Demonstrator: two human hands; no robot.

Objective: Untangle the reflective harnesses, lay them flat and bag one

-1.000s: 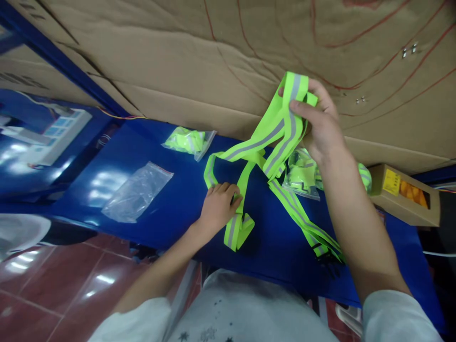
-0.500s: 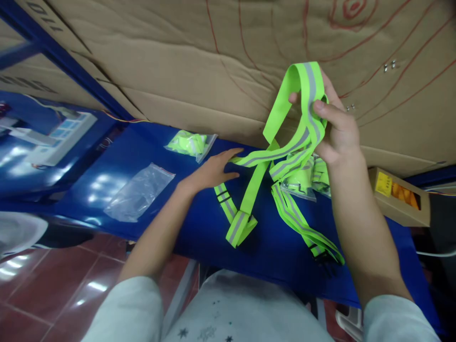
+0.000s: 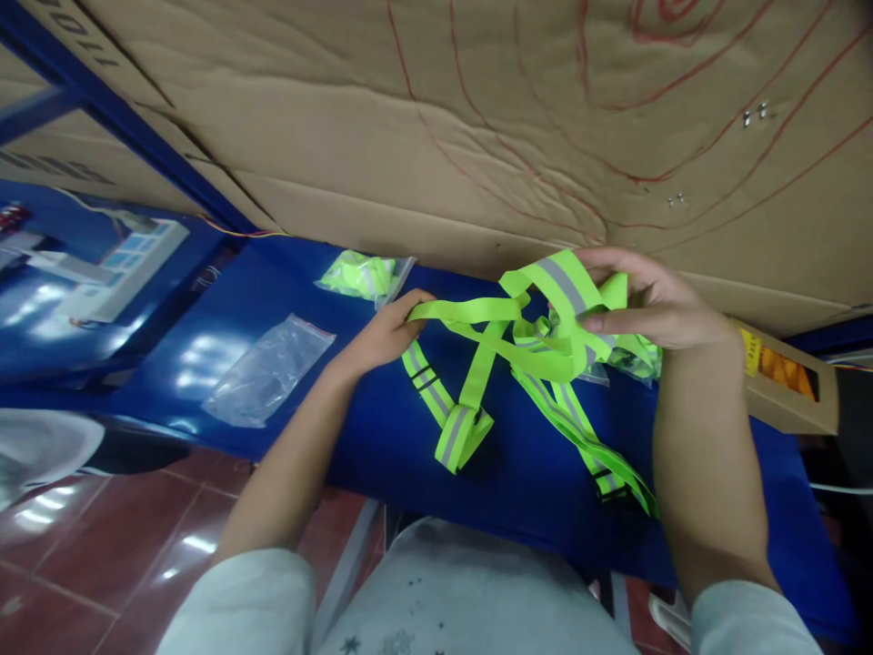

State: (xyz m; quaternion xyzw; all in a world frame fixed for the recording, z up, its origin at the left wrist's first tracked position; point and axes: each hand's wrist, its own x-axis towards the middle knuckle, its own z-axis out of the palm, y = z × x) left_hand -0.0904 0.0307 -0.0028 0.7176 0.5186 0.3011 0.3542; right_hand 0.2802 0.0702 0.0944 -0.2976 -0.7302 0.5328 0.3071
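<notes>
A neon-yellow reflective strap harness (image 3: 467,391) with grey stripes and black buckles lies partly on the blue table (image 3: 402,455). Fingers of my left hand (image 3: 392,332) are closed round one strap at the harness's left side. My right hand (image 3: 655,305) grips a looped bundle of the same straps, thumb in front, just above the table. Between the hands the straps run loosely across. Other ends trail toward the table's front edge, a dark buckle among them at the right. Behind my right hand, bagged yellow straps (image 3: 637,357) are partly hidden.
A clear plastic bag (image 3: 269,371) lies flat on the left. Behind it is a bag of folded yellow straps (image 3: 358,275). A cardboard box (image 3: 791,377) with a window stands at the right. Large cardboard (image 3: 409,182) with red lines rises along the back edge.
My right hand has lowered with the looped straps, which now hang closer to the table. My left hand has shifted slightly left and its fingers have closed on a strap.
</notes>
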